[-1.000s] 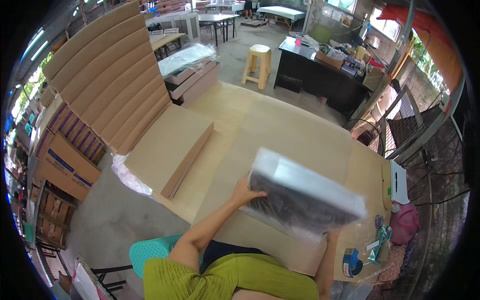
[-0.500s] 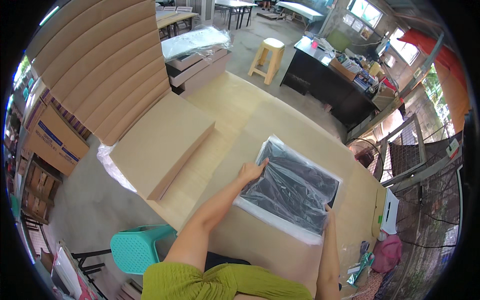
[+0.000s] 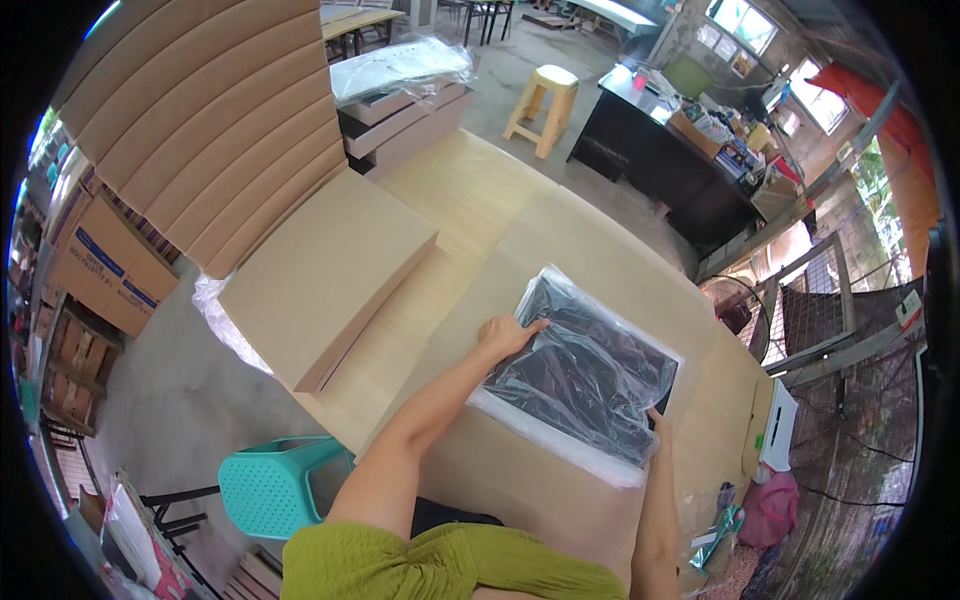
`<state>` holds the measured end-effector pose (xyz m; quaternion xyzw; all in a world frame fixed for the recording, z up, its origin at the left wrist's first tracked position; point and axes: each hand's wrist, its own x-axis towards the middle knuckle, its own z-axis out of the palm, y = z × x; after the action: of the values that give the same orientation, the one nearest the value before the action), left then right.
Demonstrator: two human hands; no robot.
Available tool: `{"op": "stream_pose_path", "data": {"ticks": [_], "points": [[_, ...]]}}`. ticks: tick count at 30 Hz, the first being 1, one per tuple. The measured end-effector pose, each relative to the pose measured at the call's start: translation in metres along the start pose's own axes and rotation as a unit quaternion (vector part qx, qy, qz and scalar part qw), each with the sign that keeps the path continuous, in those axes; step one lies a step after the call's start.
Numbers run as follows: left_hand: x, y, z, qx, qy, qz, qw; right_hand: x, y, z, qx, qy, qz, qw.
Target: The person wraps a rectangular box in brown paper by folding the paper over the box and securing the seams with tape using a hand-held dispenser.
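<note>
A flat, dark rectangular panel in clear plastic wrap (image 3: 580, 365) lies on the table in front of me. The plastic is wrinkled, and a pale band of it shows along the near edge. My left hand (image 3: 507, 337) grips the panel's left edge, thumb on top of the plastic and the other fingers partly hidden. At the opposite edge, my right hand (image 3: 660, 432) holds the near right side, with its fingertips on the wrap and much of the hand seen edge-on.
On the table (image 3: 470, 210), a brown cardboard box (image 3: 330, 270) lies at left, with a tall ribbed cardboard sheet (image 3: 210, 130) behind it. Plastic-covered boxes (image 3: 400, 110) stand beyond. A teal stool (image 3: 270, 490) is near left, a yellow stool (image 3: 543, 108) and a cluttered dark desk (image 3: 660, 150) farther off.
The view has shifted slightly. My left thumb has slid a little to the right over the plastic; my right hand keeps its place at the panel's edge.
</note>
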<state>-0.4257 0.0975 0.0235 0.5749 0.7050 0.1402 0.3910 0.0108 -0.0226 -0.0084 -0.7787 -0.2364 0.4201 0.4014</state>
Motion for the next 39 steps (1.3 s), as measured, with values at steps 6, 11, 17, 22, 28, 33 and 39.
{"op": "stream_pose_path", "data": {"ticks": [6,11,17,22,28,33,39], "points": [[-0.013,-0.009,0.000,-0.007,0.063,0.000,0.998,-0.021,-0.008,-0.004,-0.238,0.066,-0.034,0.968],[-0.050,-0.077,0.000,-0.120,0.025,0.063,0.990,-0.069,-0.003,-0.015,-0.158,-0.022,-0.016,0.987],[-0.113,-0.108,0.039,-0.268,0.158,0.107,0.944,-0.070,0.079,-0.023,0.098,-0.057,-0.076,0.991],[-0.124,-0.091,0.050,-0.278,0.117,0.049,0.952,-0.072,0.092,-0.005,0.181,0.005,-0.093,0.979],[-0.118,-0.090,0.054,-0.269,0.118,0.061,0.954,-0.065,0.094,-0.013,0.163,-0.033,-0.079,0.983],[-0.109,-0.115,0.050,-0.220,0.119,0.048,0.967,-0.090,0.088,0.021,0.142,-0.001,-0.075,0.987],[-0.106,-0.088,0.091,-0.239,0.110,0.100,0.960,-0.086,0.122,-0.034,-0.052,0.262,-0.104,0.958]]}}
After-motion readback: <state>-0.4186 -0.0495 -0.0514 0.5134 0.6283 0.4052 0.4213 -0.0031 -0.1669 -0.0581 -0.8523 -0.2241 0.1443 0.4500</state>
